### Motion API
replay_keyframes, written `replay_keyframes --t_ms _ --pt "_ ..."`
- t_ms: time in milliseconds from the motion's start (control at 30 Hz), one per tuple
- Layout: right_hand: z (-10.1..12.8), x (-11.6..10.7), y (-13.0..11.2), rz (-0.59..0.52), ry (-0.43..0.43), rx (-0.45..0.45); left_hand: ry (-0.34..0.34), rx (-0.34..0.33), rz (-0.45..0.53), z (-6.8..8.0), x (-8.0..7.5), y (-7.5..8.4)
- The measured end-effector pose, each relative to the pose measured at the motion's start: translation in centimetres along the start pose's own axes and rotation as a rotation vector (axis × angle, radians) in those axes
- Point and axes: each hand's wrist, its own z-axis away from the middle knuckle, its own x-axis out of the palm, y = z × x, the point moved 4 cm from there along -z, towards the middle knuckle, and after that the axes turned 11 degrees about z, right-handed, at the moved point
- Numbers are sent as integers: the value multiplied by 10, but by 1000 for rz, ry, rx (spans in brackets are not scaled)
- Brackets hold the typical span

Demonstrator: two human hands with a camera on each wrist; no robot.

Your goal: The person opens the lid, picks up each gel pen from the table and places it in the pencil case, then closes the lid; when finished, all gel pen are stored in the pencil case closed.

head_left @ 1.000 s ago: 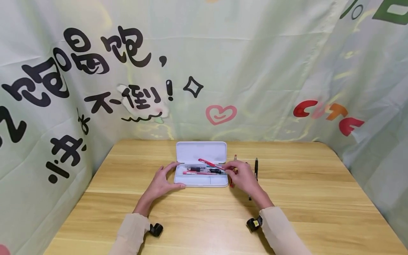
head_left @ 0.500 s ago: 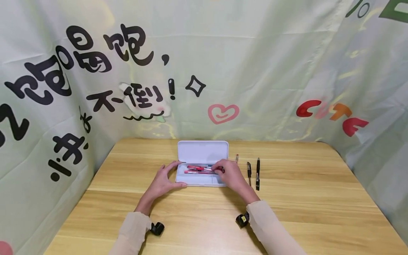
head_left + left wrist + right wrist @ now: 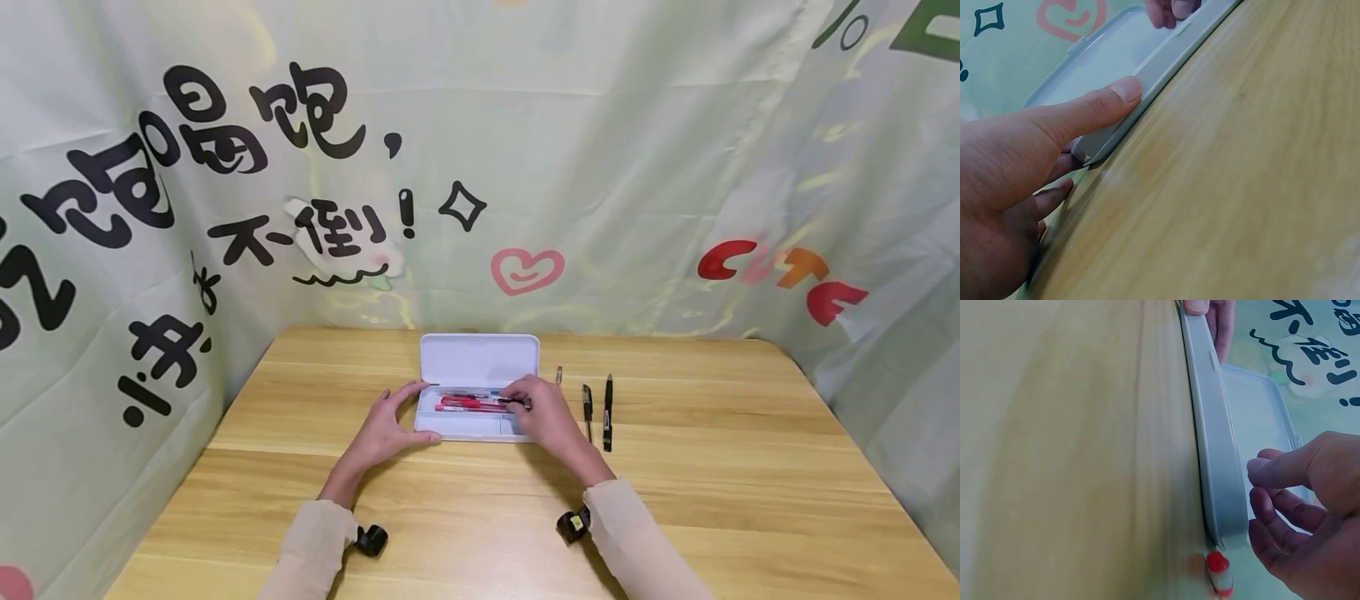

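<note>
fingers (image 3: pixel 517 392) of the right hand (image 3: pixel 546 417) are lying loosely curled over the pens (image 3: pixel 468 402) inside the open pencil case (image 3: pixel 480 362); left hand (image 3: pixel 386 429) fingers are bracing its left end; two black pens (image 3: pixel 597 408) are lying just right on the desk (image 3: pixel 712 467).

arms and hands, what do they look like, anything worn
Both hands, left hand and right hand, are bare: no gloves. Each arm wears a long beige sleeve. A small black camera sits at each wrist; the right one shows a yellow mark.

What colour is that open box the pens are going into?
The box is white, with a slight grey-blue tint. The head view shows it best.
</note>
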Motion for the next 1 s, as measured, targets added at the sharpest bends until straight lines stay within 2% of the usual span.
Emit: replay_keyframes --t_ms 200,600,900,1000 --pt "10 -16 6 -31 57 34 -1 -25 9 0 1 -2" --pt "34 -53 33 -184 65 146 0 -29 14 0 1 -3" --pt "57 -76 62 -133 52 239 3 -34 6 1 2 -3" --pt "62 -80 73 -116 22 291 3 -34 8 1 1 -2"
